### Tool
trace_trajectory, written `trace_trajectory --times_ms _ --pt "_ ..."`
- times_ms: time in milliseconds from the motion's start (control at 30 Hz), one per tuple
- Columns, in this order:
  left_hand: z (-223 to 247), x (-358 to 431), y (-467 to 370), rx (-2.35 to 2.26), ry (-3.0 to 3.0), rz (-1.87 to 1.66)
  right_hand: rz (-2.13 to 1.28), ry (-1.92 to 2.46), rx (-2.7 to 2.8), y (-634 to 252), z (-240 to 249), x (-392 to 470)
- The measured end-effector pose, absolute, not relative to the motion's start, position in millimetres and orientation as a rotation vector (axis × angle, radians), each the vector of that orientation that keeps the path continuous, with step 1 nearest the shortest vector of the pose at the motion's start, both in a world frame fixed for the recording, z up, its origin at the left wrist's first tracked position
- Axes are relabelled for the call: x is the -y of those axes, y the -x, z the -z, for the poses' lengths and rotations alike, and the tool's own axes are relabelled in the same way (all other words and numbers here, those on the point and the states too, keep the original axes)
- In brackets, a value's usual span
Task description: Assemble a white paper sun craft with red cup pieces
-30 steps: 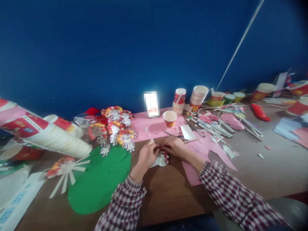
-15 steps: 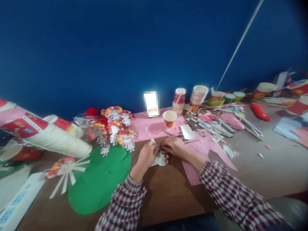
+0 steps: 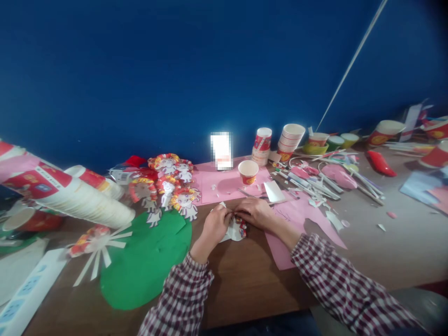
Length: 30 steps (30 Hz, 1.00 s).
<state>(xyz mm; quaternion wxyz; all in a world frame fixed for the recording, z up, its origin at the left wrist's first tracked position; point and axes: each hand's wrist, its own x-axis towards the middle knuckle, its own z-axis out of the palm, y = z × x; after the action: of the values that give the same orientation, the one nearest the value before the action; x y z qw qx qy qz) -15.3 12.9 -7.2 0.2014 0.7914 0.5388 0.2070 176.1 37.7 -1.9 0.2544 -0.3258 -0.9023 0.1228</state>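
Near the front middle of the table, my left hand [image 3: 217, 223] and my right hand [image 3: 255, 212] meet with fingers pinched together. Between and below them is a small paper cutout [image 3: 235, 231], white with a red patterned edge on its right side. Both hands grip its upper part, and my fingers hide where they hold it. A thin tan stick pokes out to the right of my right hand. Just beyond my hands a single paper cup [image 3: 248, 172] stands upright on a pink sheet [image 3: 220, 186].
Left lie a green paper piece [image 3: 147, 266], a fringed cut cup [image 3: 96, 240], finished paper figures [image 3: 168, 186] and a long leaning cup stack [image 3: 91, 200]. Behind stand more stacked cups [image 3: 292, 137]. Markers [image 3: 304, 186], pink scraps and a red glossy object [image 3: 381, 163] are at right.
The view has shifted very slightly. My hands stay pinched on the paper cutout in nearly the same place.
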Motion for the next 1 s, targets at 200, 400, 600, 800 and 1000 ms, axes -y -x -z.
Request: trace_trajectory --times_ms 200,400,600,800,1000 --pt "9.1 -13.2 15.1 -1.516 -2.194 -0.584 -0.34 0.883 2.452 -175.5 6.7 -39.3" --pt "9.6 -13.1 14.7 -1.51 -2.19 -0.593 -0.322 0.886 2.479 -175.5 7.9 -39.2" --pt "7.3 -12.2 13.6 -1.515 -2.192 -0.581 -0.337 0.894 2.472 -175.2 7.2 -38.8" --pt "4.8 -11.1 14.3 -1.539 -2.207 -0.558 -0.377 0.891 2.446 -175.5 6.5 -39.6" --pt "0.0 -8.1 13.6 -1.582 -2.23 -0.535 -0.373 0.891 2.447 -175.6 8.2 -40.1"
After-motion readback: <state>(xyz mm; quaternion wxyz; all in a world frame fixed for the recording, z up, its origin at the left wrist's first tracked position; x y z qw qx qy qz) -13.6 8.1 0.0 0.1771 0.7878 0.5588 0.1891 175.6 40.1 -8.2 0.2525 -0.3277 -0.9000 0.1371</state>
